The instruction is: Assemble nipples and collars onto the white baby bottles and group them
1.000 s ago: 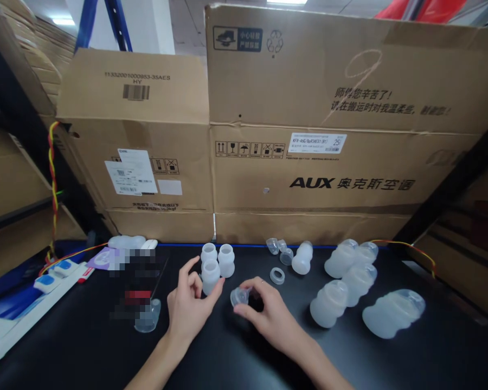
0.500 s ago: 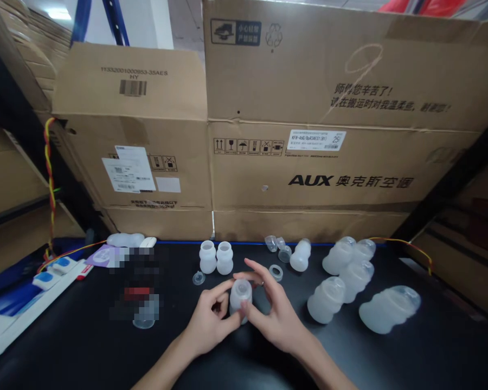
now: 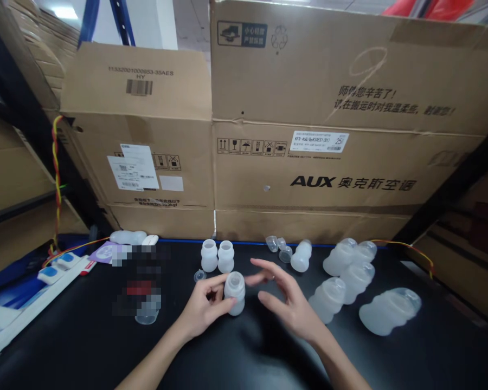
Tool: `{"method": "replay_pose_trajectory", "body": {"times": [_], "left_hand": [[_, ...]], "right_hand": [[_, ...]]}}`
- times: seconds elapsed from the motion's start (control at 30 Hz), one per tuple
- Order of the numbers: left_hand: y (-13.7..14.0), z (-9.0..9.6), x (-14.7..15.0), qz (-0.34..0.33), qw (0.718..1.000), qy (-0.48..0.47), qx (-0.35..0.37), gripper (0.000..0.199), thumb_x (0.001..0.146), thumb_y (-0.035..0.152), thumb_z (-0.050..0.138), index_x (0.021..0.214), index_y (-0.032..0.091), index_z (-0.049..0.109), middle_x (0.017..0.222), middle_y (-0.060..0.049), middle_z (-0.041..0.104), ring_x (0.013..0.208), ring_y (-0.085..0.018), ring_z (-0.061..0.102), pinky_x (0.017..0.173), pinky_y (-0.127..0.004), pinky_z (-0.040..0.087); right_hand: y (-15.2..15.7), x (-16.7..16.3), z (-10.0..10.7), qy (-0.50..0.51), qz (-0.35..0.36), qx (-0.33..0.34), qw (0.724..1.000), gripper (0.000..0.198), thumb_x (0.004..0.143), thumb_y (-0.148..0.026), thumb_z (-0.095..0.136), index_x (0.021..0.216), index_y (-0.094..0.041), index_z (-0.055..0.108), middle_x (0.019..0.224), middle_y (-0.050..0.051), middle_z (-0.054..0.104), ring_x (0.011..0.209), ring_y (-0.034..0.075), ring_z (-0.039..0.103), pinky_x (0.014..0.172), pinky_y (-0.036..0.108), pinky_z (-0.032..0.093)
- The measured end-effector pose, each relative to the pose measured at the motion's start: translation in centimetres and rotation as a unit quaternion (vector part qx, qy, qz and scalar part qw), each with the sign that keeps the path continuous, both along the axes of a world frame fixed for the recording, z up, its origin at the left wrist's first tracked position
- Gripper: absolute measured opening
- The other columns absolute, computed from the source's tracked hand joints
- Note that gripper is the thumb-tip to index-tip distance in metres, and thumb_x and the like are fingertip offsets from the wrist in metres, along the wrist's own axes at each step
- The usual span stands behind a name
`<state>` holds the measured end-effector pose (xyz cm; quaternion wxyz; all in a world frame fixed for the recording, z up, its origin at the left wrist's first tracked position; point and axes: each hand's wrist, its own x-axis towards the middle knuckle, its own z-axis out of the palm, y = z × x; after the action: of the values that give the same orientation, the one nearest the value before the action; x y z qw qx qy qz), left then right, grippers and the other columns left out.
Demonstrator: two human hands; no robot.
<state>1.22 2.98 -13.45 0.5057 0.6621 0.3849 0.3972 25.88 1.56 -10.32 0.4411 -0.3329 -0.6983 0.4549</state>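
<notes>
My left hand (image 3: 203, 306) is closed around a small frosted, waisted plastic bottle (image 3: 236, 303). The bottle stands upright, with its narrower top facing up. To its right, my right hand (image 3: 288, 300) is off the bottle, its fingers apart and slightly blurred, with nothing in it. Behind the held bottle, two open-mouthed white bottles (image 3: 217, 257) stand side by side. A clear small cap (image 3: 199, 275) lies just in front of them, beside my left fingers.
Several capped frosted bottles (image 3: 352, 281) lie or stand at the right. One more bottle (image 3: 301, 256) and several clear caps (image 3: 284, 253) are at the back. At the left are a clear cup-like piece (image 3: 147, 314) and a power strip (image 3: 61, 290). Cardboard (image 3: 309, 184) walls the back.
My right hand has let go of the bottle and moved right, its fingers opening. My left hand keeps the bottle, now slightly further left. The ring behind my right hand is out of sight.
</notes>
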Motion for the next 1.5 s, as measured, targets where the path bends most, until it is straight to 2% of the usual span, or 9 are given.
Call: {"method": "replay_pose_trajectory", "body": {"times": [0.1,0.3,0.47,0.63,0.93,1.07,1.13,1.3,1.5], "left_hand": [[0.2,0.0,-0.1,0.004,1.0,-0.005,-0.001,0.06,0.087,0.046,0.074,0.136,0.013,0.068,0.063,0.01,0.028,0.061,-0.009,0.023,0.06,-0.025,0.02],[-0.4,0.1,0.3,-0.029,1.0,-0.004,-0.013,0.06,0.086,0.044,0.075,0.135,0.011,0.068,0.062,0.009,0.031,0.061,-0.009,0.025,0.061,-0.025,0.021],[-0.8,0.7,0.7,-0.051,0.999,0.0,-0.015,0.051,0.086,0.045,0.073,0.126,0.013,0.074,0.064,0.008,0.036,0.062,-0.009,0.025,0.06,-0.024,0.022],[-1.0,-1.0,1.8,0.106,0.991,0.073,0.03,0.053,0.081,0.037,0.076,0.13,0.018,0.074,0.055,0.011,0.025,0.056,-0.008,0.021,0.056,-0.022,0.021],[-1.3,-4.6,3.8,0.362,0.919,0.041,0.15,0.04,0.073,0.044,0.084,0.101,0.017,0.081,0.058,0.006,0.044,0.053,-0.011,0.043,0.054,-0.022,0.041],[-0.4,-2.7,2.4,0.287,0.954,0.04,0.076,0.043,0.068,0.051,0.083,0.091,0.015,0.079,0.053,0.008,0.04,0.051,-0.009,0.037,0.053,-0.022,0.034],[0.1,-1.8,1.5,0.226,0.972,0.047,0.046,0.051,0.069,0.054,0.081,0.098,0.012,0.079,0.053,0.008,0.039,0.052,-0.009,0.036,0.055,-0.022,0.032],[0.5,-1.2,0.6,0.157,0.987,0.033,0.021,0.066,0.076,0.056,0.078,0.122,0.009,0.075,0.058,0.008,0.038,0.057,-0.01,0.037,0.059,-0.023,0.032],[0.2,-1.8,1.0,0.126,0.991,0.046,0.011,0.069,0.079,0.055,0.075,0.131,0.011,0.072,0.06,0.007,0.039,0.059,-0.01,0.036,0.06,-0.023,0.033]], "right_hand": [[0.3,0.0,-0.4,0.027,-0.058,0.013,0.998,0.026,0.1,-0.039,0.064,0.122,-0.026,0.064,0.078,-0.003,0.058,0.072,0.016,0.055,0.08,0.033,0.046],[-0.1,-1.1,-0.9,-0.016,-0.023,0.042,0.999,0.064,0.097,-0.028,0.066,0.154,-0.037,0.037,0.148,0.005,0.057,0.137,0.023,0.051,0.117,0.044,0.034],[-0.4,-2.1,-0.9,0.002,0.002,-0.014,1.0,0.076,0.096,-0.033,0.071,0.16,-0.034,0.03,0.136,0.005,0.066,0.136,0.021,0.054,0.123,0.048,0.028],[-0.1,-3.8,-2.2,-0.033,-0.163,0.022,0.986,0.079,0.082,-0.032,0.079,0.151,-0.026,0.041,0.112,0.005,0.068,0.102,0.022,0.058,0.102,0.043,0.045],[-0.4,-8.5,-4.4,-0.073,-0.369,0.117,0.919,0.046,0.086,-0.036,0.075,0.126,-0.024,0.055,0.104,0.007,0.069,0.092,0.024,0.059,0.081,0.038,0.049],[1.1,-6.1,-3.1,-0.159,-0.297,0.167,0.927,0.041,0.094,-0.038,0.069,0.132,-0.028,0.058,0.1,0.004,0.07,0.095,0.023,0.063,0.086,0.038,0.052],[2.6,-3.6,-2.8,-0.221,-0.331,0.196,0.896,0.033,0.102,-0.04,0.056,0.133,-0.03,0.06,0.108,0.006,0.071,0.104,0.024,0.063,0.096,0.043,0.052],[6.2,1.2,-4.9,-0.294,-0.462,0.215,0.809,0.041,0.1,-0.044,0.056,0.131,-0.02,0.069,0.144,0.022,0.057,0.147,0.048,0.03,0.112,0.08,0.017],[7.1,2.3,-7.0,-0.299,-0.458,0.226,0.806,0.023,0.097,-0.034,0.059,0.109,-0.026,0.077,0.124,0.016,0.07,0.151,0.047,0.026,0.11,0.087,-0.006]]}}
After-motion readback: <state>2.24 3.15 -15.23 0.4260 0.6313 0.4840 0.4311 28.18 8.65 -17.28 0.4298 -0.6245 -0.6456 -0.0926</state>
